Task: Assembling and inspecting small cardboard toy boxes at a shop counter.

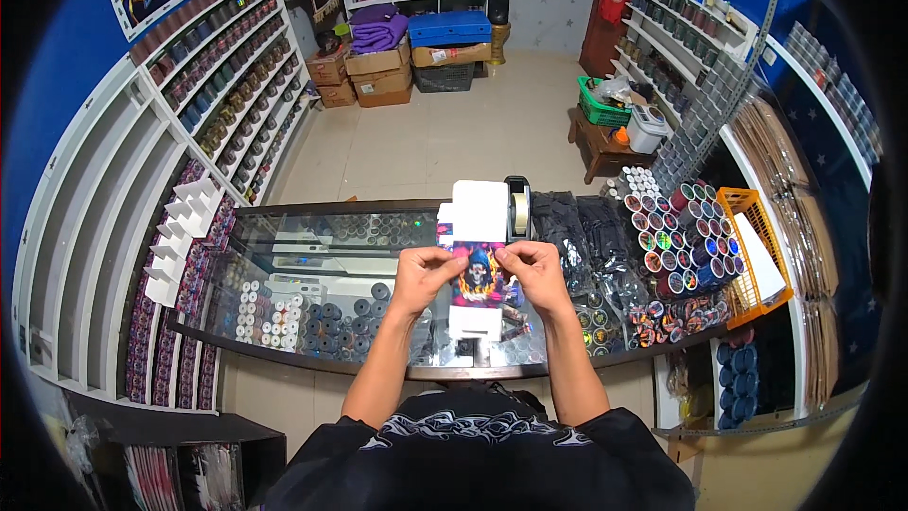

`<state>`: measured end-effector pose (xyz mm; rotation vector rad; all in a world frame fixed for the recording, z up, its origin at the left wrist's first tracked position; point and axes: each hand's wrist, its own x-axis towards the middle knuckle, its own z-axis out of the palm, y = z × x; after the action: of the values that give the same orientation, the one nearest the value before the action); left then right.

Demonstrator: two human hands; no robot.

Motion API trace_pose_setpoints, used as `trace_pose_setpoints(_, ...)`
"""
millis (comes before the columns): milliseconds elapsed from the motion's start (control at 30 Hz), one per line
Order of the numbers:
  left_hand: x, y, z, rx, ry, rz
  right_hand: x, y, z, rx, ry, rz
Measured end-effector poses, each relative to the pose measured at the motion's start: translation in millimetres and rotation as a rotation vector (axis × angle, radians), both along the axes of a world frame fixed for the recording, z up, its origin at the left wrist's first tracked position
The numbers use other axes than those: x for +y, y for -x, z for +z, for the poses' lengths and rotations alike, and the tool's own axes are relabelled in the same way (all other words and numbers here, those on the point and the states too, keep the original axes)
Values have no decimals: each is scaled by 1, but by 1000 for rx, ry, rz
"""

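Note:
Over the glass counter, my left hand [425,277] and my right hand [533,274] pinch the two sides of a small cardboard box [479,276]. Its dark printed face shows a hooded skull with flames, and white flaps [480,211] stick out above and below the print. Both hands are closed, thumbs on the printed face; the fingers behind it are hidden. Just beyond my right hand stands a black tape dispenser [518,206] with a roll of tape. Partly covered by the box and my left hand, another small printed piece [445,229] lies on the counter.
Right of my hands lie black plastic-wrapped packs [577,237], stacked round tubs [683,237] and an orange crate [757,255]. White and dark spools [345,322] sit left under the glass [255,270]. White partitioned trays [178,237] stand far left. Shelves [236,85] line the walls.

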<state>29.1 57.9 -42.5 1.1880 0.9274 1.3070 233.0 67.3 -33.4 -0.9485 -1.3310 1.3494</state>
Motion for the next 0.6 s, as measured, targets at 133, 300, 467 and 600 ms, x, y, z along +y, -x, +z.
trace_pose_setpoints(133, -4, 3, -9, 171, -57, -55, 0, 3, -4, 89, -35, -50)
trace_pose_setpoints(300, -10, -5, -2, 55, -38, 6, -8, 8, 5, 208, 95, -66)
trace_pose_setpoints(467, -8, -2, -6, 87, -4, -29, -8, 1, -4, 39, -23, -81)
trace_pose_setpoints(600, -13, -1, -9, 133, -50, -25, -8, -1, -5, 91, 10, -77)
